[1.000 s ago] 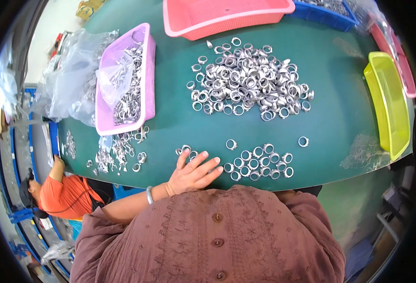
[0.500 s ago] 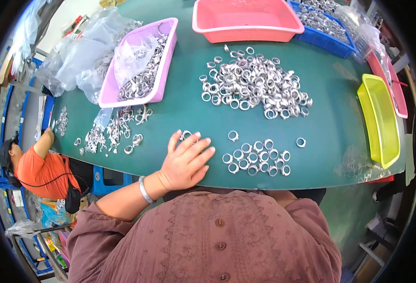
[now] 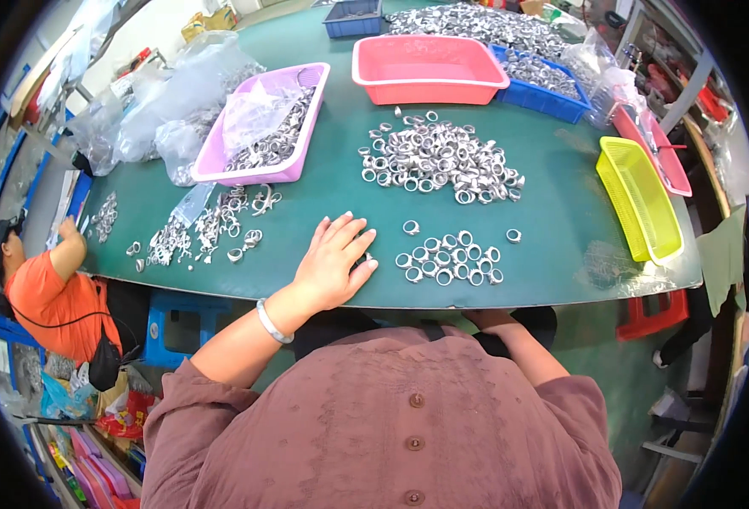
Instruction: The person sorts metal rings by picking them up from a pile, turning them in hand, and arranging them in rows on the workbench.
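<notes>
My left hand (image 3: 333, 263) lies palm down on the green tabletop near its front edge, fingers stretched out. A silvery ring (image 3: 367, 257) shows partly between its fingers and thumb; the rest is hidden. To its right lies a small group of silver rings (image 3: 445, 258) spread in loose rows, with one ring (image 3: 411, 227) above them and another (image 3: 513, 236) off to the right. Behind them is a larger heap of rings (image 3: 442, 159). My right hand (image 3: 486, 318) is low by my lap, below the table edge, its fingers mostly hidden.
A purple basket (image 3: 260, 175) holds metal parts and plastic; small parts (image 3: 171, 242) lie before it. Farther back are a pink basket (image 3: 429, 92) and a blue tray (image 3: 544, 100). A yellow-green basket (image 3: 642, 204) stands right. A person in orange (image 3: 60, 297) sits at left.
The whole view has shifted, showing more of the far table and my right forearm. The ring beside my left fingertips is gone from there; one now shows by the thumb.
</notes>
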### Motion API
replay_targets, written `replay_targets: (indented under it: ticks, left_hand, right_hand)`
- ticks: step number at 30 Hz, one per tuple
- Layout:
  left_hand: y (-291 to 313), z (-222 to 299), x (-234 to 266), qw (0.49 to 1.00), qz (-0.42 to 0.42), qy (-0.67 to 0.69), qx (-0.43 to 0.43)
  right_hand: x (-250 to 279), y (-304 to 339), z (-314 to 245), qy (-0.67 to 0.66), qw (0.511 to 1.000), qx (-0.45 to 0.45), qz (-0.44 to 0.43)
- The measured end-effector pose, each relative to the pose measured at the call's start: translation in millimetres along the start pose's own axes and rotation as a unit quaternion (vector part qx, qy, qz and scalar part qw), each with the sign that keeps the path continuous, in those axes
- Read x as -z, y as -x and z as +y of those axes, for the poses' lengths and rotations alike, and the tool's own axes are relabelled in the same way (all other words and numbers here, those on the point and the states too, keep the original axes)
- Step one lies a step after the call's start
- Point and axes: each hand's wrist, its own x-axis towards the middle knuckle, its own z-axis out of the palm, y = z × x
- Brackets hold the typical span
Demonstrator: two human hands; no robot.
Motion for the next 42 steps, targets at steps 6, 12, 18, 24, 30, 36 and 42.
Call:
replay_targets:
  ticks: [6,12,18,24,30,36,42]
  left_hand:
    - [-4.1,10.7,7.6,0.996,-0.086,-0.001,-0.010]
    - [-25.3,26.9,1.3,0.993,-0.117,-0.019,0.010]
    - [-43.4,36.0,-7.7,0.990,-0.139,0.000,-0.012]
    - [-48.5,38.8,-8.5,0.989,-0.148,-0.006,0.005]
    - [-48.8,32.8,2.2,0.991,-0.132,-0.007,0.025]
    - [-27.3,15.5,9.1,0.990,-0.095,-0.030,0.096]
    - [-17.5,15.4,7.8,0.989,-0.107,-0.013,0.101]
  right_hand:
    - [139.5,50.4,-88.5,-0.066,0.964,-0.120,-0.230]
    - [209.1,20.2,-123.3,-0.128,0.989,-0.070,-0.005]
    - [188.3,-31.8,-101.9,0.016,0.988,-0.056,0.141]
    - [178.8,-55.5,-94.2,0.066,0.988,-0.069,0.122]
    - [175.6,-61.9,-88.7,0.106,0.986,-0.041,0.124]
    - [180.3,-51.5,-89.2,-0.022,0.989,-0.098,0.110]
    - [166.3,-51.0,-112.3,0.127,0.987,0.085,0.052]
